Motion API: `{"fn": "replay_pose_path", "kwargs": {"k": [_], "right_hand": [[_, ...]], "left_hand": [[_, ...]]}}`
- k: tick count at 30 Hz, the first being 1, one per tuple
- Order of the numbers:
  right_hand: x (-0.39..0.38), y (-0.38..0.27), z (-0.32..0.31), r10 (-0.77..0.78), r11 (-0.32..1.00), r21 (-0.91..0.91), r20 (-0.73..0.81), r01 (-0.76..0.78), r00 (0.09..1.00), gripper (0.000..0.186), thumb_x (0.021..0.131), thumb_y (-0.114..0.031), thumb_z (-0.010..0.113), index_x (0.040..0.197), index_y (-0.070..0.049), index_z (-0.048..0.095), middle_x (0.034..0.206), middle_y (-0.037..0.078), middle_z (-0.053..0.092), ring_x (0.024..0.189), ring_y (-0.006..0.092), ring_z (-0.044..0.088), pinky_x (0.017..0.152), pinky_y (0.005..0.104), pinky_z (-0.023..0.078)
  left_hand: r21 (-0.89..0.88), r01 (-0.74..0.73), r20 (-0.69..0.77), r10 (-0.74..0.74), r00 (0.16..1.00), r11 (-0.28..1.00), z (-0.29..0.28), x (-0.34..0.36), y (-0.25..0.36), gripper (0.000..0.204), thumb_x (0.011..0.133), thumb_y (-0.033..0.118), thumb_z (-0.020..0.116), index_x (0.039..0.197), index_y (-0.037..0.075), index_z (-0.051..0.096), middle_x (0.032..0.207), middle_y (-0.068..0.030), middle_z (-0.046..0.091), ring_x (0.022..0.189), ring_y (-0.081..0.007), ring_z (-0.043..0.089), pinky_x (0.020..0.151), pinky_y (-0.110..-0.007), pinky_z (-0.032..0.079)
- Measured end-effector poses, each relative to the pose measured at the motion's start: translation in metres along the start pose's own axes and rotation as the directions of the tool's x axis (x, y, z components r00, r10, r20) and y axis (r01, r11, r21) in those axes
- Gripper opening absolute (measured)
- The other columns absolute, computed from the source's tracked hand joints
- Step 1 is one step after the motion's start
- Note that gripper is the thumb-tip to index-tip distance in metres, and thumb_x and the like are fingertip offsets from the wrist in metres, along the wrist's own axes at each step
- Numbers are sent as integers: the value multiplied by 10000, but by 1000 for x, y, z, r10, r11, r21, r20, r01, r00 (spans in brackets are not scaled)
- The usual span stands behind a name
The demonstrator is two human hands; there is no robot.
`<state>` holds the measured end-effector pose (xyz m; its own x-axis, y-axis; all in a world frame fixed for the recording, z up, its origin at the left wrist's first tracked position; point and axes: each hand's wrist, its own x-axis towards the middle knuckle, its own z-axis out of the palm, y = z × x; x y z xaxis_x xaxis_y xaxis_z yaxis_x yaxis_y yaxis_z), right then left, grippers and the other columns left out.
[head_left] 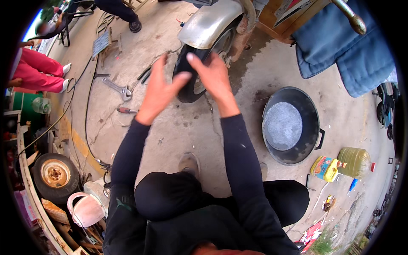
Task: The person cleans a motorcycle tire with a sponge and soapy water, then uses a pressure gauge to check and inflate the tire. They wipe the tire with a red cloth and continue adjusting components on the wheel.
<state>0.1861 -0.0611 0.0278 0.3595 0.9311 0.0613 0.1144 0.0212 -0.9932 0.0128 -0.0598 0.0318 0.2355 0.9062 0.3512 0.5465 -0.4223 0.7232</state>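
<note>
Both arms reach forward to a black wheel tire [188,87] under a worn silver metal fender [210,25]. My left hand [162,91] is beside the tire's left side, thumb and fingers apart, holding nothing. On the other side, my right hand [211,78] overlaps the tire and wheel in the picture, thumb spread from the fingers, also without anything in it. Whether either hand touches the rubber I cannot tell. On the ground to the left lie an adjustable wrench [118,88] and a screwdriver [126,110] with a red and black handle.
A black basin [312,123] of cloudy water stands at right, near a yellow jug [327,169] and a large bottle of yellowish liquid [356,162]. A spare wheel [56,176] and pink pitcher [87,210] sit at left. Cables cross the ground; people are at upper left.
</note>
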Motion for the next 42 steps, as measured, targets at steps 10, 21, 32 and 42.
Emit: {"fn": "replay_pose_path", "kwargs": {"k": [10, 21, 32, 42], "right_hand": [[132, -12, -104, -493, 716, -626, -141, 308, 859, 694, 884, -497, 629, 1220, 103, 538, 1038, 248, 670, 980, 371, 648, 855, 409, 491], [147, -30, -94, -455, 809, -502, -203, 307, 867, 575, 847, -464, 695, 974, 86, 585, 898, 288, 657, 879, 397, 654, 772, 440, 502], [158, -20, -104, -351, 815, -529, -126, 236, 928, 680, 804, -560, 703, 1074, 63, 657, 976, 162, 704, 905, 245, 654, 833, 351, 491], [155, -24, -108, -353, 817, -512, -83, 264, 932, 674, 815, -560, 692, 1094, 53, 656, 997, 179, 701, 956, 283, 660, 859, 357, 487]], "left_hand": [[189, 69, -254, -19, 967, 980, 46, 62, 9, 723, 687, 466, 829, 1143, -40, 587, 1008, -230, 675, 916, -372, 670, 796, -426, 527], [-16, 178, -190, -178, 965, 984, 62, -65, -89, 529, 824, 276, 753, 1201, -44, 566, 1286, -282, 550, 1188, -401, 545, 995, -424, 436], [225, 239, 109, -268, 957, 945, 90, -233, -72, 384, 858, 133, 644, 1202, 0, 538, 1416, -203, 416, 1323, -394, 382, 1097, -469, 315], [27, 333, -163, -324, 932, 943, 69, -194, -93, 372, 1000, 198, 431, 1281, -42, 463, 1368, -227, 444, 1302, -369, 409, 1099, -424, 308]]}}
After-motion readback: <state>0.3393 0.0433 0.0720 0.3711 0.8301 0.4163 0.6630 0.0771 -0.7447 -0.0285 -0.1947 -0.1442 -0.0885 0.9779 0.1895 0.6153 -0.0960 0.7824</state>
